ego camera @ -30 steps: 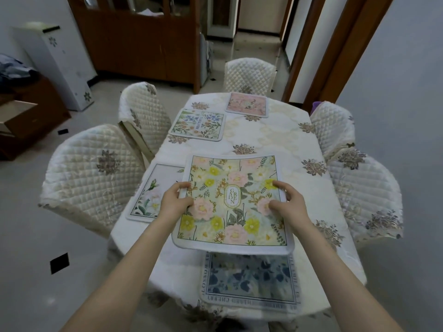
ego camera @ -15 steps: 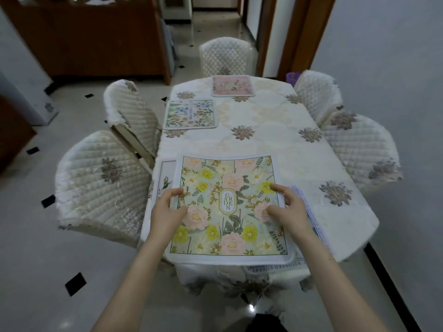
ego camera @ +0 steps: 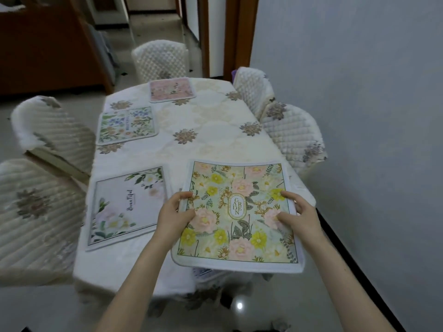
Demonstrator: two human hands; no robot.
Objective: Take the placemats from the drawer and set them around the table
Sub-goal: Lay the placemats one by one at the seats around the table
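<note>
**Garden mat carried to the table's right side**

Both hands hold the garden mat by its side edges: the left hand pinches the left edge, thumb on top, and the right hand pinches the right edge in the same grip. The mat hangs over the near right corner of the table, tilted, its near edge off the tabletop.

Three mats already lie flat: a white mat near left, a green mat further along the left, a pink mat at the far end. A sliver of another mat seems to show under the held one.

The step in hand looks like placing this mat. Next, it needs carrying further along the right side, before one of the two chairs there, then lowering flat and square to the edge.
</note>
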